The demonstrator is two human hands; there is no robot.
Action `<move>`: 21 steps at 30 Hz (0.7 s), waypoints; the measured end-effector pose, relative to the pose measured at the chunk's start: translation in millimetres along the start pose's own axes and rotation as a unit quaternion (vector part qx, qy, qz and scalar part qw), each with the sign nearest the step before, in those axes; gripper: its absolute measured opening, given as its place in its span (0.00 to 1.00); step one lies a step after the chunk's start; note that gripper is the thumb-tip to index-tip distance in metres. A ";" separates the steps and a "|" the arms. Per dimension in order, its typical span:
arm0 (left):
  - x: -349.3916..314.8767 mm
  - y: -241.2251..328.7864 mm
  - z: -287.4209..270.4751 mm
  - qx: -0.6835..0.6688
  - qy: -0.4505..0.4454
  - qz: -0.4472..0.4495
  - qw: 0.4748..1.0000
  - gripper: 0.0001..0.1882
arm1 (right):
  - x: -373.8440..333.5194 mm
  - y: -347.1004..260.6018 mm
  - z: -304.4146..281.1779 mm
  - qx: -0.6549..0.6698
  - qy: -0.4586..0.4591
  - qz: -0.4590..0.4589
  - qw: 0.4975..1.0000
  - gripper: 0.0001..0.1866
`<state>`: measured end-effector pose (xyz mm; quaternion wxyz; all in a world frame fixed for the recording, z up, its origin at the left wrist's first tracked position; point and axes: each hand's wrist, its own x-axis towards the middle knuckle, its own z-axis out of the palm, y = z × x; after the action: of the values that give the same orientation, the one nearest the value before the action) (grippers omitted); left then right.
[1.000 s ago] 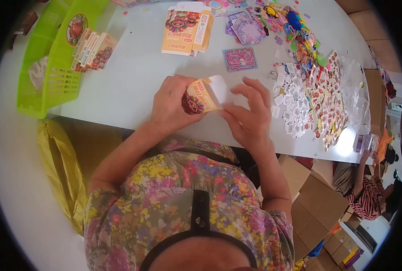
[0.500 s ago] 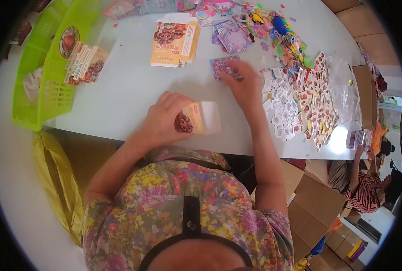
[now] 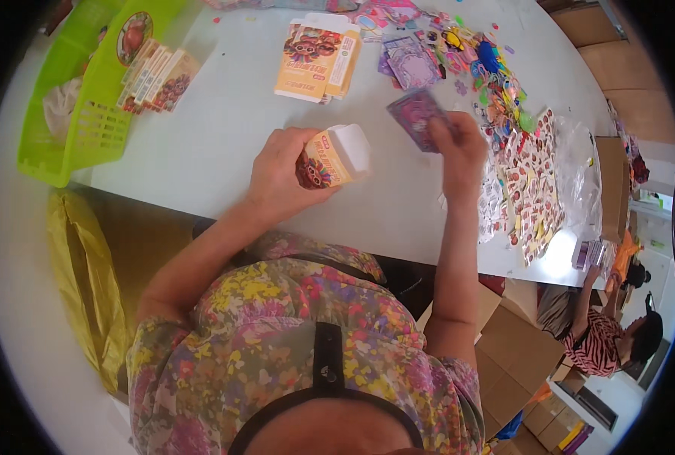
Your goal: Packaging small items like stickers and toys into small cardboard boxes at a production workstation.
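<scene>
My left hand (image 3: 280, 171) is wrapped round a small yellow box (image 3: 324, 161), printed with a colourful cartoon figure. The box's end toward the right stands open, its white flap and inside showing. Off to the right, my right hand (image 3: 460, 148) pinches a purple-pink card (image 3: 416, 120) above the table; whether it is one card or a thin stack I cannot tell. A pile of purple cards (image 3: 410, 64) lies just beyond it. Farther back, flat yellow box blanks (image 3: 313, 62) are stacked on the table.
A green plastic basket (image 3: 98, 114) stands at the left, with several filled-looking yellow boxes (image 3: 158, 80) beside it. Colourful trinkets (image 3: 489, 64), white tags (image 3: 493, 197), sticker sheets (image 3: 534, 189) and clear plastic (image 3: 576, 171) cover the right side. Another person (image 3: 606, 341) works far right.
My right hand has picked the card up off the table and drawn it right and nearer. My left hand has tilted the box up, so its open end now faces upward more.
</scene>
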<state>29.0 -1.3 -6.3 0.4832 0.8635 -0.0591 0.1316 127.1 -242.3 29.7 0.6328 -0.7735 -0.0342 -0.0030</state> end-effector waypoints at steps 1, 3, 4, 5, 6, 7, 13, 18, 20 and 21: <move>1.3 4.0 -1.6 0.030 0.006 0.001 1.000 0.34 | -9.2 -22.2 3.0 0.040 -0.008 -0.019 0.999 0.06; 2.1 4.5 -3.3 0.060 0.012 0.001 0.998 0.34 | -26.6 -50.6 11.4 0.080 -0.016 -0.039 0.996 0.06; 2.2 1.4 -2.7 0.061 0.021 0.018 0.998 0.35 | -34.0 -58.3 17.3 -0.022 -0.037 -0.092 0.995 0.07; 2.5 0.6 -1.4 0.061 0.029 0.035 0.997 0.35 | -38.5 -62.3 19.1 -0.125 -0.056 -0.144 0.980 0.07; 2.3 1.2 -1.2 0.061 0.030 0.035 0.997 0.35 | -39.6 -63.2 19.3 -0.125 -0.056 -0.145 0.980 0.07; 2.3 2.6 -1.6 0.055 0.032 0.019 0.998 0.35 | -40.0 -63.6 19.5 -0.175 -0.088 -0.164 0.967 0.07; 0.0 9.4 -6.0 0.125 -0.005 0.121 0.985 0.37 | -36.2 -72.2 19.9 -0.276 -0.223 -0.120 0.927 0.08; -2.0 3.9 -7.9 0.117 0.019 0.096 0.988 0.36 | -41.6 -75.0 40.9 -0.188 -0.188 -0.078 0.961 0.09; -2.8 7.1 -9.1 0.103 0.003 0.052 0.993 0.38 | -43.8 -61.6 33.5 -0.142 -0.159 -0.047 0.976 0.11; -3.5 5.8 -6.2 0.102 0.002 0.075 0.992 0.38 | -46.8 -49.5 31.9 -0.162 -0.169 -0.080 0.969 0.11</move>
<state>23.2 0.8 0.6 0.3817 0.9012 -0.1085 0.1745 76.4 -203.6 69.6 0.4819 -0.8498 -0.2011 0.0717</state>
